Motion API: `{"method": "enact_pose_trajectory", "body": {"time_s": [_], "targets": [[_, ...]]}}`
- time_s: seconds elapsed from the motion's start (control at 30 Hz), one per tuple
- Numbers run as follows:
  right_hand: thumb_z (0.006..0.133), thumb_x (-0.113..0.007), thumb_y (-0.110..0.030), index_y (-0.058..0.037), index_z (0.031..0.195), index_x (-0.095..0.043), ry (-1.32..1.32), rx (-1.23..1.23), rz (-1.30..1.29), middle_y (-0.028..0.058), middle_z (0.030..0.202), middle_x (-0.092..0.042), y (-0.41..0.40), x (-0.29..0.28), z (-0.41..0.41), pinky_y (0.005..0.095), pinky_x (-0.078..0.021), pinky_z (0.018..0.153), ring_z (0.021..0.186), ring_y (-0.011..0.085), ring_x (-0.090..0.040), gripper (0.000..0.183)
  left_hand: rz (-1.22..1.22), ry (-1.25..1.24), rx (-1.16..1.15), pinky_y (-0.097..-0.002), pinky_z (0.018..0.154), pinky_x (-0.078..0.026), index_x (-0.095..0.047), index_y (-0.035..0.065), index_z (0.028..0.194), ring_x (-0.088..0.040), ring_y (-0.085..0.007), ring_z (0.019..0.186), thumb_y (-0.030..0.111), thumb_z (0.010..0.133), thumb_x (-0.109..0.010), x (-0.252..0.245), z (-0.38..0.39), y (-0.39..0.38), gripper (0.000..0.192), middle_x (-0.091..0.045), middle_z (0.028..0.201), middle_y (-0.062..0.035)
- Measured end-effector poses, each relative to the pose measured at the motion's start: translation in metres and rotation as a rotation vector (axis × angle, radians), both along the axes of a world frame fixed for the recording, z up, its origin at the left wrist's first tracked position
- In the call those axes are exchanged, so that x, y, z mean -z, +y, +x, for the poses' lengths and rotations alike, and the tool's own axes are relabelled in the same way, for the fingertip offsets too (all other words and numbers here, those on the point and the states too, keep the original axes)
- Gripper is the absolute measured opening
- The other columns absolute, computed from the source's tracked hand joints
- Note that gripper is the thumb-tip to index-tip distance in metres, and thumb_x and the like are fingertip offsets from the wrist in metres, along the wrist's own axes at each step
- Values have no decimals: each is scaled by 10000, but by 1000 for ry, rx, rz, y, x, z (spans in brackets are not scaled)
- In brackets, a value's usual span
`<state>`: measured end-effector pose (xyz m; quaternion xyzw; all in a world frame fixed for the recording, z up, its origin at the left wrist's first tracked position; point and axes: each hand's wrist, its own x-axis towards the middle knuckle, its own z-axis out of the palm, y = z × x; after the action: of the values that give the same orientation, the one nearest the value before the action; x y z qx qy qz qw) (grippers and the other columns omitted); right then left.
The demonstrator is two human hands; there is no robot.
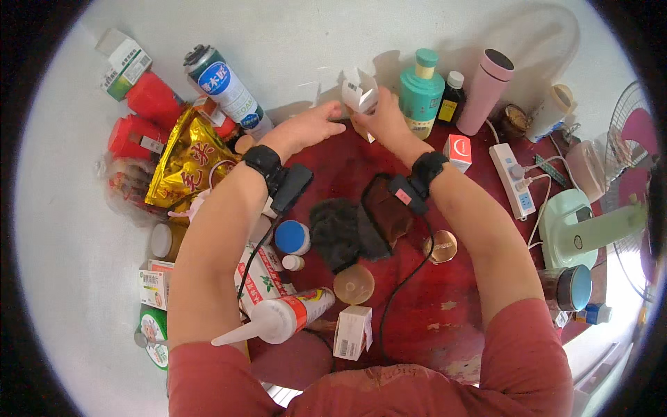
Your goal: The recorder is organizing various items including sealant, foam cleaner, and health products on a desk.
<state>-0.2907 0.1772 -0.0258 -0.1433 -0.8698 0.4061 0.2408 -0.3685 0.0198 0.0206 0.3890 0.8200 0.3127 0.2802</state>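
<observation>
At the back of the dark red table, my right hand point(386, 119) has its thumb and fingers around a small white carton point(358, 93) bearing a printed code. The carton's lower part shows below the thumb, and the palm side of the grip is hidden. Just left of it, my left hand point(311, 123) holds nothing, its fingers apart and pointing towards the carton. Close by my right hand stands a teal bottle point(421, 94). A spray foam can point(229, 91) leans against the wall beyond my left wrist. Both wrists wear black straps with cabled modules.
Between my forearms lie a dark furry item point(336, 229), a blue-capped jar point(292, 237) and a round tan lid point(354, 284). A sealant cartridge point(292, 315) points its nozzle left. A pink tumbler point(484, 94), a power strip point(513, 180) and a green appliance point(570, 232) occupy the right side.
</observation>
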Motion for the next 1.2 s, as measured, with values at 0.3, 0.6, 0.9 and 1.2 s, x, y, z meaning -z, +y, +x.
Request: {"method": "enact_pose_trajectory", "body": {"time_s": [0.3,0.6,0.9,1.2], "targets": [[675,-643,-96,12,1213,-311,-2,-24,-69,293,1154,-369,-1,8,10,405,-386,913,1086,445,-383,641,134,-190,26,-307,951,-323,-284,16,1309,-379,-237,1167,82,811,-526,21,2,14,558,-372,1307,-181],[701,-587,-33,6,1222,-305,75,-1,-123,302,1140,-368,1,22,12,418,-374,908,1054,448,-390,593,213,-215,9,-312,951,-324,-213,27,1339,-396,-256,1158,44,804,-495,30,10,25,605,-386,1293,-171],[713,-537,-5,67,1174,-309,197,25,-44,314,1085,-405,3,35,6,432,-370,888,1008,455,-417,520,325,-278,7,-324,996,-294,-147,25,1367,-354,-247,1215,4,814,-464,32,4,30,638,-259,1382,-154],[716,-518,-1,83,1066,-380,155,55,-47,309,1033,-467,2,38,27,427,-388,859,991,446,-453,385,219,-267,-16,-312,1006,-287,-163,7,1362,-360,-235,1220,64,854,-458,24,-2,13,590,-286,1375,-145]]}}
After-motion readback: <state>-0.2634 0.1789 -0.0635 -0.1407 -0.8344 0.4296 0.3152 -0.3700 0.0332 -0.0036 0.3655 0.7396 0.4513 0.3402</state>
